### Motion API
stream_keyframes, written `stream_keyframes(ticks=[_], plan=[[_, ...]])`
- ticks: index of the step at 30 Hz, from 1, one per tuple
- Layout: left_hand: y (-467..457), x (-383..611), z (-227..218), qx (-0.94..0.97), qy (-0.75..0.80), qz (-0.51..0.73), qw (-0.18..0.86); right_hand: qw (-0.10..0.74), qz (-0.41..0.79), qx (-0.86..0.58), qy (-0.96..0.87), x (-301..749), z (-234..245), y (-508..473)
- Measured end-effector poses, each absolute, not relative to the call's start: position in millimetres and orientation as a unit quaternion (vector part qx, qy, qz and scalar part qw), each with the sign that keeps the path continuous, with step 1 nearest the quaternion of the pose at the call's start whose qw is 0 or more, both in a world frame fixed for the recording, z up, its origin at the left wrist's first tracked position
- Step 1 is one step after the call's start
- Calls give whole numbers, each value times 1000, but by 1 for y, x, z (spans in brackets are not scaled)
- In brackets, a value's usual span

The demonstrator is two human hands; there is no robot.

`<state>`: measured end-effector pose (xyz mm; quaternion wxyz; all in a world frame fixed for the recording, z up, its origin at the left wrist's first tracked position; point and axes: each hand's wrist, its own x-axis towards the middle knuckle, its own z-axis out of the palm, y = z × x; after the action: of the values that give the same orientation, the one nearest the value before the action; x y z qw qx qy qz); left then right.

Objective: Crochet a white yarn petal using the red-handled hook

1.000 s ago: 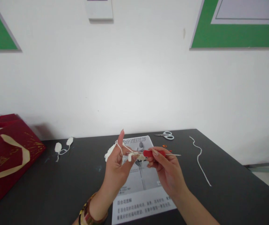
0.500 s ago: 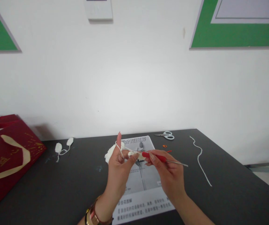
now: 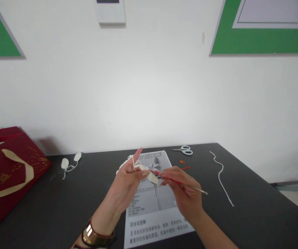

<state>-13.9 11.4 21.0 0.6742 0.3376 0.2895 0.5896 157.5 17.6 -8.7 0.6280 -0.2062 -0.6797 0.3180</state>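
Thumb and fingers of my left hand (image 3: pixel 129 176) pinch a small white crochet piece (image 3: pixel 152 177), and its raised index finger carries a strand of white yarn (image 3: pixel 134 160). My right hand (image 3: pixel 184 186) is closed around a crochet hook (image 3: pixel 176 181) with a red grip and a metal shaft that sticks out to the right. The hook's front end meets the crochet piece; its very tip is hidden. Behind my left hand a white yarn ball (image 3: pixel 119 168) is partly covered. Under both hands lies a printed pattern sheet (image 3: pixel 159 221).
Scissors (image 3: pixel 186 150), an orange stitch marker (image 3: pixel 182 162) and a small red stick (image 3: pixel 186 168) lie beyond my right hand. A loose white yarn piece (image 3: pixel 221 173) is at right. Two white crocheted petals (image 3: pixel 65 163) and a red gift bag (image 3: pixel 11 173) stand left on the black table (image 3: pixel 86 193).
My left hand has turned and tilted rightward, its index finger now slanting. The crochet piece hangs lower and shows more. My right hand has shifted slightly, with the hook angled more steeply.
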Motion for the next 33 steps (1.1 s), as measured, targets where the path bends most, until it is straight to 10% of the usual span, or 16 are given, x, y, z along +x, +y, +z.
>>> stream_keyframes(ticks=[33], plan=[[6, -33, 31, 405, 274, 561, 668, 635, 459, -165, -599, 170, -3, 20]])
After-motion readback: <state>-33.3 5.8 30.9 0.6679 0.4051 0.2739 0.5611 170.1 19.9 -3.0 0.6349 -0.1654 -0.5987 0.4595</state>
